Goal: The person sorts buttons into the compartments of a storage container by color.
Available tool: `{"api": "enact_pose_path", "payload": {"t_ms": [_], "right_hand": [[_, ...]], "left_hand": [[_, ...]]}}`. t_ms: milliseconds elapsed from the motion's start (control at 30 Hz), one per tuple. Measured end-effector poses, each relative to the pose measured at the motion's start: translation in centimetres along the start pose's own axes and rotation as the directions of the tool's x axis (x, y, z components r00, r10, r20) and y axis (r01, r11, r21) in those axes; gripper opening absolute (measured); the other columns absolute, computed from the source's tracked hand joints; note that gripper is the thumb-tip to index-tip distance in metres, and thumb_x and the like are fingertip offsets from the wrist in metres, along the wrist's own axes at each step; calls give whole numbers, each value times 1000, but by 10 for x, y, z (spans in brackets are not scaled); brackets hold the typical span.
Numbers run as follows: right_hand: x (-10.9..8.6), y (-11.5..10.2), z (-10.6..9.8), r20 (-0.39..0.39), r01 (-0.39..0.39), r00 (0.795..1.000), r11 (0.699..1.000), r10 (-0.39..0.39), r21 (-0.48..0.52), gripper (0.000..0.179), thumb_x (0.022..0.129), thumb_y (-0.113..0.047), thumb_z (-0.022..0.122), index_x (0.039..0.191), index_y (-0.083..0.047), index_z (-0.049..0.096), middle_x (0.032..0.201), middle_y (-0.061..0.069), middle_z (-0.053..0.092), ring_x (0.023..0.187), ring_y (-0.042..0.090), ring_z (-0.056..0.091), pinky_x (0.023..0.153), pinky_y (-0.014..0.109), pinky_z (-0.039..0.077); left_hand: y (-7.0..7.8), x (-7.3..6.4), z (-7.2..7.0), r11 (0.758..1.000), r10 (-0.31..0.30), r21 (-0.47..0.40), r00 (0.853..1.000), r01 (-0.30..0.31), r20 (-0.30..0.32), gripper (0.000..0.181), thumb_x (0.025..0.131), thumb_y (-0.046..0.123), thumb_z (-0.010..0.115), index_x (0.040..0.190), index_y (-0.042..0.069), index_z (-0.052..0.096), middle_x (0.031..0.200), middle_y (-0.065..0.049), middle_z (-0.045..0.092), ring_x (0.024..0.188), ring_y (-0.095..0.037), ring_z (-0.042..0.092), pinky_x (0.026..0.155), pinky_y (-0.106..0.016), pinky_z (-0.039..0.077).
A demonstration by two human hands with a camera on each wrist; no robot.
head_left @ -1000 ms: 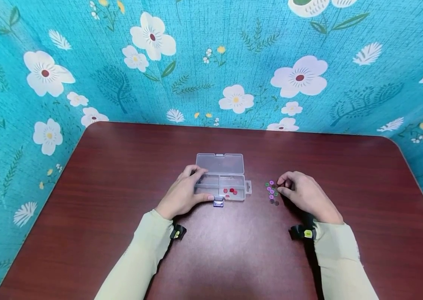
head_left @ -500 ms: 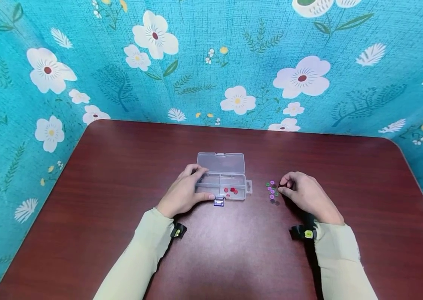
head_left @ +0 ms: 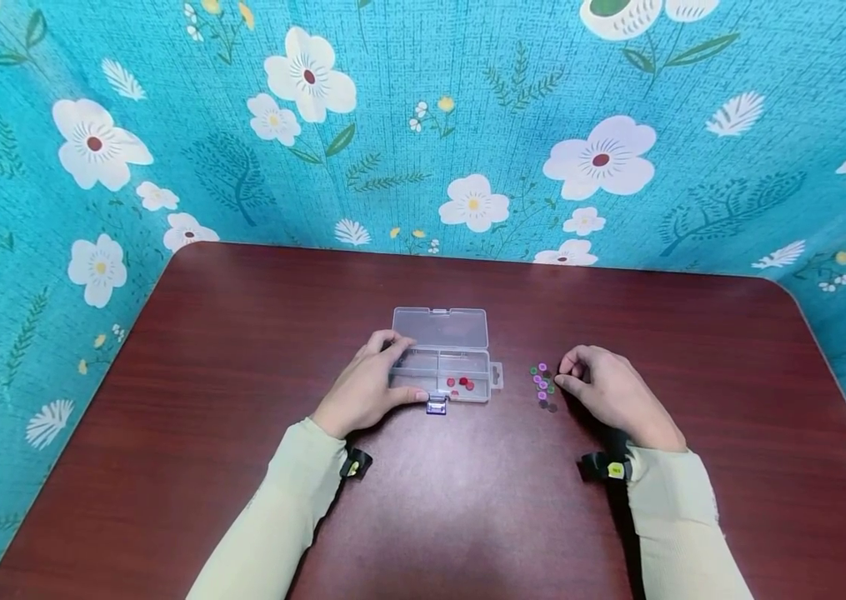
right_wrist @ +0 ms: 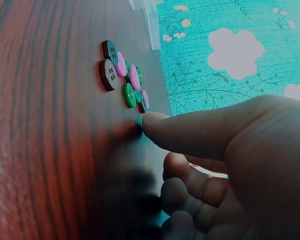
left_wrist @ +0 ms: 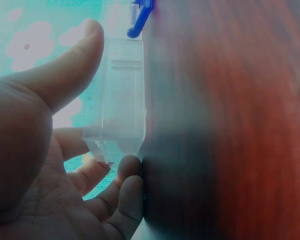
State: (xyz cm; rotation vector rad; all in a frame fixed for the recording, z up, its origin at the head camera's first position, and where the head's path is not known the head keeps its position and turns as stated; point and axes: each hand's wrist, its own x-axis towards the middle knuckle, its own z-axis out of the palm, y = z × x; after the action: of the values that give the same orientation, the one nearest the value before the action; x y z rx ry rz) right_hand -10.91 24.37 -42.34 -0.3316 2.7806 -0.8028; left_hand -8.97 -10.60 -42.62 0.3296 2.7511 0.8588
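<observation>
A clear plastic compartment box point(head_left: 463, 363) lies with its lid point(head_left: 440, 329) raised at the back. My left hand point(head_left: 366, 387) grips its left end, thumb along the front and fingers round the far side. In the left wrist view, fingertips touch the end of the box point(left_wrist: 122, 95). Several red buttons point(head_left: 463, 382) lie in the front right compartment. Right of the box, loose purple, green and dark buttons point(head_left: 543, 385) lie on the table. My right hand point(head_left: 606, 390) is beside them, fingers curled, thumb tip close to a green button point(right_wrist: 129, 95); whether it pinches one is hidden.
A blue latch point(head_left: 437, 406) sticks out at the front of the box, and a hanging tab point(head_left: 497, 375) at its right end. The dark red wooden table point(head_left: 280, 317) reaches back to a teal flowered cloth point(head_left: 392, 150). Both wrists wear black straps.
The right hand's fingertips have shifted slightly beside the loose buttons. The left hand, the box and the red buttons stay put.
</observation>
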Motion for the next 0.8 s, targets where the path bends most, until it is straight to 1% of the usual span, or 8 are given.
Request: {"api": "enact_pose_path", "payload": {"t_ms": [133,367,800], "right_hand": [[0,0,0,-4,6,1000,1000,-6,-9,8,94,-15,70,90,-13,63,78,0,56,69,17,49,65,34,40],[0,-1,0,-11,20,1000,1000,-20,-10,8,95,-15,70,91,-13,63,80,0,57,70,16,50,64,33,40],[-1,-2,1,-51,36,998,999,-38,-35,7,94,-14,68,89,-15,63,80,0,57,73,18,51,67,34,41]], "left_hand": [[0,0,0,1000,-5,1,1000,5,5,77,86,44,79,150,12,48,151,-9,37,134,-30,43,107,-47,40],[-1,0,0,1000,2,-1,1000,-2,5,76,87,43,79,149,12,48,151,-9,37,133,-30,43,107,-48,41],[-2,0,0,1000,17,-5,1000,-17,-6,76,87,43,79,149,11,48,150,-9,38,132,-30,43,106,-46,41]]}}
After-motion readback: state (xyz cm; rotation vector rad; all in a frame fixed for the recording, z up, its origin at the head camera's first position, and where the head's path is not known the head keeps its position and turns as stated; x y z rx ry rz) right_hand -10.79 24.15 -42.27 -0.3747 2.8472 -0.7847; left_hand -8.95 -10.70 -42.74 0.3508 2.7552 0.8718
